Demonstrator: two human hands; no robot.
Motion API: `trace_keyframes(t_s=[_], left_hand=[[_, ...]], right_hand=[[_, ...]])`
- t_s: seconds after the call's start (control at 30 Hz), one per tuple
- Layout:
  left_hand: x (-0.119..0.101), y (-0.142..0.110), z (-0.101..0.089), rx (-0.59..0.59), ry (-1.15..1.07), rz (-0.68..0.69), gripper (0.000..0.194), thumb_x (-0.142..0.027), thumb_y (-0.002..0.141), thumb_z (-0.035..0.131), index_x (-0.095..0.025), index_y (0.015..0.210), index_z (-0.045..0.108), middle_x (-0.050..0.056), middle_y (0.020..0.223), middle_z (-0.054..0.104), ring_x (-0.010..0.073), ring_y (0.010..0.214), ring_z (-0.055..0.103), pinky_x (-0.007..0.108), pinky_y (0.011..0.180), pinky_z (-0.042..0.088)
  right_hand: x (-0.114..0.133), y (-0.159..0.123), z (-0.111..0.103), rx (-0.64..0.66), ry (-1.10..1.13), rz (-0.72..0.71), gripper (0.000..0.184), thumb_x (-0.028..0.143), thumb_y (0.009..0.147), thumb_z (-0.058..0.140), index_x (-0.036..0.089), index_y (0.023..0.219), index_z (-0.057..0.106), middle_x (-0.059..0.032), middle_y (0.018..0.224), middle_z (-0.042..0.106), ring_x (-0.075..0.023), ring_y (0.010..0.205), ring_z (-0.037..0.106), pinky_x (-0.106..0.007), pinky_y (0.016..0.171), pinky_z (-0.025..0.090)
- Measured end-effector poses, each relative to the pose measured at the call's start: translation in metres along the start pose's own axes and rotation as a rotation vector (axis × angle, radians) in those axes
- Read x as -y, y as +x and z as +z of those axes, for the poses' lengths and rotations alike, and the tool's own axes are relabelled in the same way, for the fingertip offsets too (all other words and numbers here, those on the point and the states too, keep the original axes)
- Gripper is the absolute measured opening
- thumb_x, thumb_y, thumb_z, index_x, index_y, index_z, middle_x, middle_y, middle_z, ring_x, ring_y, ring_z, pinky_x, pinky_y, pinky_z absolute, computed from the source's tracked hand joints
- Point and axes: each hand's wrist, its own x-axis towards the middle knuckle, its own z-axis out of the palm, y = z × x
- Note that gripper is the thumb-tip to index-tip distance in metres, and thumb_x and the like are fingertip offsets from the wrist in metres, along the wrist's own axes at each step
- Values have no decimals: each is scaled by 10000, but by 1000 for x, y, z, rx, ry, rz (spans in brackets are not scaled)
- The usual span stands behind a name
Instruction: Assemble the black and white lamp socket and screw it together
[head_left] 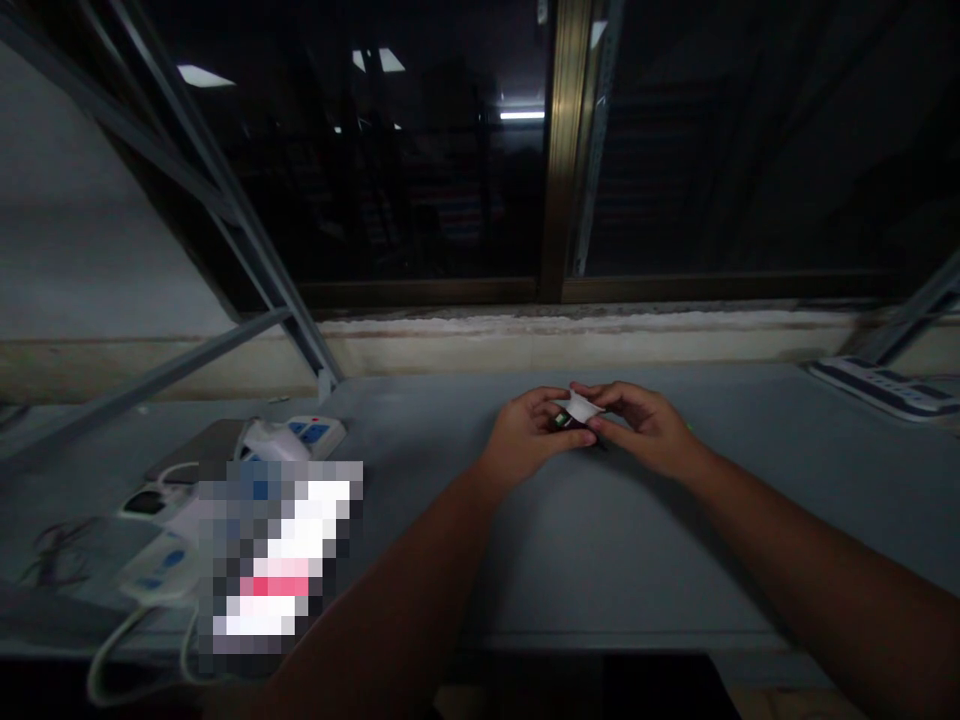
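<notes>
Over the middle of the grey tabletop (622, 570), both hands meet around one small thing. Fingers and thumb of my left hand (523, 432) close on it from the left. From the right, my right hand (646, 428) pinches it between thumb and fingers. A small white piece (583, 407), like folded paper or cloth, shows between the fingertips. Beside the left fingers is a small part with a green and white spot (561, 418); beneath it something dark sticks out. Dim light and the fingers hide what these pieces are.
At left lie a white power strip (316, 432) with blue sockets, another strip (161, 565) and looping white cables. A pixelated block covers a bright object there. Another power strip (885, 388) lies at the right back. Metal frame posts (262, 260) and a window stand behind.
</notes>
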Motion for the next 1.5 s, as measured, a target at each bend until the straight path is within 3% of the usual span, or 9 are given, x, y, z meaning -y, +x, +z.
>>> trace_keyframes(t_s=[0.1, 0.27, 0.47, 0.77, 1.0, 1.5], left_hand=[[0, 0, 1, 0, -3, 27, 685, -234, 533, 997, -163, 1106, 627, 27, 895, 754, 163, 832, 724, 331, 852, 552], [-1, 1, 1, -14, 11, 55, 543, -268, 558, 989, -144, 968, 655, 40, 926, 746, 142, 824, 700, 305, 832, 541], [5, 5, 0, -61, -18, 30, 525, -324, 574, 986, -128, 937, 661, 46, 901, 750, 134, 761, 700, 288, 759, 547], [4, 2, 12, -74, -67, 19, 589, -261, 478, 1016, -148, 862, 584, 4, 810, 720, 110, 723, 661, 261, 734, 504], [7, 3, 12, -122, -82, 1, 624, -307, 483, 1010, -168, 899, 565, -3, 821, 724, 114, 712, 660, 265, 724, 498], [7, 1, 15, -181, -54, 22, 563, -343, 540, 996, -146, 908, 618, 35, 835, 739, 133, 733, 679, 275, 729, 512]], right_hand=[[3, 0, 0, 24, -11, -31, 160, 270, 913, 745, 269, 1052, 666, -92, 1309, 723, -266, 1386, 590, -443, 1122, 496], [5, -2, -3, 79, -73, -84, 286, 252, 917, 722, 295, 1182, 623, -100, 1437, 652, -275, 1446, 525, -489, 1169, 455], [13, -1, 4, 54, -290, -55, 604, 331, 759, 875, 299, 1276, 564, -113, 1529, 578, -328, 1368, 598, -516, 1105, 511], [15, 5, 19, -81, -451, -131, 482, 204, 732, 804, 258, 1161, 591, -121, 1315, 725, -304, 1163, 722, -454, 952, 581], [14, 6, 19, -72, -531, -166, 633, 202, 736, 772, 289, 1335, 586, -82, 1309, 720, -297, 1166, 709, -448, 991, 564], [16, 4, 20, -68, -573, -188, 586, 252, 806, 755, 303, 1369, 598, -91, 1310, 725, -302, 1146, 724, -458, 974, 586]])
